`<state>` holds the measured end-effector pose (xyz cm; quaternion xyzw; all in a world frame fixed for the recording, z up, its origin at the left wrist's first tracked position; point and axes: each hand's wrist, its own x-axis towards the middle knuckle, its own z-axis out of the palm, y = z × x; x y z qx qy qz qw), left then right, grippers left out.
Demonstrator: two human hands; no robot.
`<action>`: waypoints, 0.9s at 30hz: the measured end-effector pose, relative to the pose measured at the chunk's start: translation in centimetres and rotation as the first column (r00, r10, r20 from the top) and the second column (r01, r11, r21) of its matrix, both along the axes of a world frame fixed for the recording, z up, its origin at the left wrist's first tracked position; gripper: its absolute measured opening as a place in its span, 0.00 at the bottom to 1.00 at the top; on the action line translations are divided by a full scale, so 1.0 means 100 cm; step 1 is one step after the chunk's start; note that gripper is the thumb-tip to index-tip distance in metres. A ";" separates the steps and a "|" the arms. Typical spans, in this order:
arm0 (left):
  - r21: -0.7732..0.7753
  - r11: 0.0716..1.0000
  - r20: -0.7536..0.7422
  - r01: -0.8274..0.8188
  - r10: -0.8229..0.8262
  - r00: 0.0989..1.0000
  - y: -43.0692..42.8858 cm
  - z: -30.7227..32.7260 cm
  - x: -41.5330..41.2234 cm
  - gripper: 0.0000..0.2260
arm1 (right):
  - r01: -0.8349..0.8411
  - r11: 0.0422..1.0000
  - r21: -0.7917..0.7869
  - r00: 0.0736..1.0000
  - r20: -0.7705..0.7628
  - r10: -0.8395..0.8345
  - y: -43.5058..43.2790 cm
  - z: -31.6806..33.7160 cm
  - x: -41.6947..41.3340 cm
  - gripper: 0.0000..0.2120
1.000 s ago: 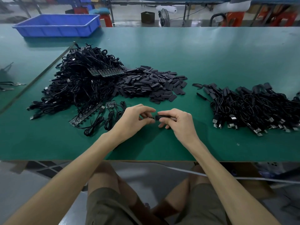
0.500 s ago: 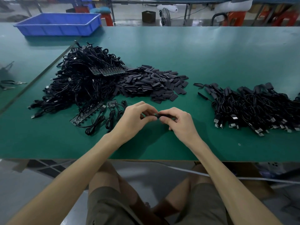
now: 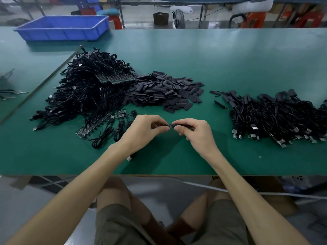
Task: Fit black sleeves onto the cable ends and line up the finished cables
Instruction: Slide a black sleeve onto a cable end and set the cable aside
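Over the near middle of the green table (image 3: 230, 55), my left hand (image 3: 143, 131) pinches a cable end (image 3: 167, 125) whose small tip shows between the hands. My right hand (image 3: 196, 133) grips a black sleeve (image 3: 184, 126) and holds its mouth against that tip. The cable's USB plug (image 3: 129, 158) hangs out below my left wrist. A big tangle of black cables (image 3: 88, 96) lies at the left. A heap of flat black sleeves (image 3: 166, 92) sits behind my hands. Sleeved cables (image 3: 276, 115) lie in a row at the right.
A blue plastic bin (image 3: 62, 29) stands at the far left corner. Strips of small circuit boards (image 3: 93, 125) with a few loose cables lie just left of my left hand. Metal tools (image 3: 10, 93) rest at the left edge. The table's front edge (image 3: 159, 174) runs above my knees.
The sleeve has drawn back along the cable end, so a short bare tip now shows between my hands. Both hands stay in the same spot above the table.
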<state>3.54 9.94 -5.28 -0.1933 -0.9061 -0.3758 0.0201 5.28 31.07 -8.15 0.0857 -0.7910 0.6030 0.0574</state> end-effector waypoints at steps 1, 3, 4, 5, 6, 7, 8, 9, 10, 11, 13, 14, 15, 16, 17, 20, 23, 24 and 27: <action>0.012 1.000 -0.006 0.007 -0.007 1.000 0.001 0.000 0.001 0.04 | -0.009 1.000 0.003 1.000 0.001 0.009 0.000 0.000 0.000 0.06; 0.029 0.999 -0.016 0.019 -0.019 1.000 0.004 -0.001 0.003 0.03 | -0.031 0.999 0.016 0.999 0.008 0.031 0.000 0.000 0.001 0.06; 0.033 0.999 -0.018 0.021 -0.021 1.000 0.005 -0.001 0.003 0.02 | -0.040 0.999 0.024 0.999 0.011 0.040 0.000 0.000 0.001 0.07; 0.036 0.999 -0.020 0.019 -0.019 1.000 0.006 -0.002 0.004 0.01 | -0.045 0.999 0.023 0.999 0.015 0.044 0.000 0.001 0.001 0.07; 0.041 0.999 -0.019 0.016 -0.015 1.000 0.007 -0.002 0.004 0.01 | -0.046 0.999 0.012 0.999 0.019 0.046 0.000 0.001 0.001 0.07; 0.048 0.999 -0.017 0.012 -0.011 1.000 0.007 -0.003 0.004 0.01 | -0.045 0.999 -0.001 0.999 0.022 0.045 0.000 0.002 0.001 0.07; 0.059 0.998 -0.009 0.008 -0.008 1.000 0.007 -0.003 0.003 0.02 | -0.044 0.999 -0.011 0.999 0.022 0.044 0.000 0.002 0.001 0.07; 0.074 0.997 0.009 0.008 -0.009 1.000 0.007 -0.002 0.003 0.03 | -0.040 0.999 -0.016 0.999 0.020 0.041 0.000 0.002 0.001 0.07; 0.091 0.996 0.038 0.012 -0.016 0.999 0.007 -0.002 0.002 0.05 | -0.035 0.999 -0.019 0.999 0.017 0.035 0.000 0.003 0.001 0.07; 0.109 0.994 0.074 0.020 -0.028 0.997 0.007 -0.001 0.002 0.06 | -0.028 0.999 -0.022 1.000 0.014 0.028 0.000 0.003 0.002 0.07; 0.152 0.988 0.153 0.038 -0.062 0.986 0.007 0.002 0.001 0.08 | -0.013 0.999 -0.037 1.000 0.014 0.013 0.000 0.004 0.002 0.08; 0.171 0.984 0.184 0.044 -0.076 0.980 0.008 0.003 0.001 0.09 | -0.008 0.999 -0.045 1.000 0.016 0.009 0.000 0.004 0.002 0.08; 0.184 0.982 0.210 0.047 -0.086 0.974 0.008 0.004 0.000 0.09 | -0.006 0.999 -0.049 1.000 0.017 0.007 0.000 0.004 0.002 0.08; 0.192 0.980 0.233 0.050 -0.095 0.968 0.009 0.005 0.000 0.09 | -0.005 0.999 -0.051 1.000 0.018 0.006 0.000 0.004 0.003 0.08; 0.196 0.979 0.254 0.052 -0.102 0.962 0.009 0.005 -0.001 0.09 | -0.006 0.999 -0.053 1.000 0.021 0.007 -0.001 0.004 0.002 0.08; 0.195 0.980 0.306 0.048 -0.107 0.946 0.009 0.006 -0.002 0.09 | -0.009 0.999 -0.045 1.000 0.027 0.011 -0.001 0.004 0.002 0.08; 0.193 0.980 0.324 0.053 -0.115 0.939 0.009 0.007 -0.003 0.09 | -0.017 0.999 -0.049 1.000 0.022 0.018 -0.001 0.004 0.003 0.10; 0.190 0.980 0.319 0.058 -0.117 0.941 0.009 0.007 -0.003 0.09 | -0.019 0.998 -0.053 1.000 0.021 0.020 0.000 0.004 0.003 0.10; 0.172 0.983 0.300 0.062 -0.112 0.947 0.011 0.007 -0.003 0.09 | -0.024 0.998 -0.058 1.000 0.016 0.024 0.001 0.003 0.004 0.11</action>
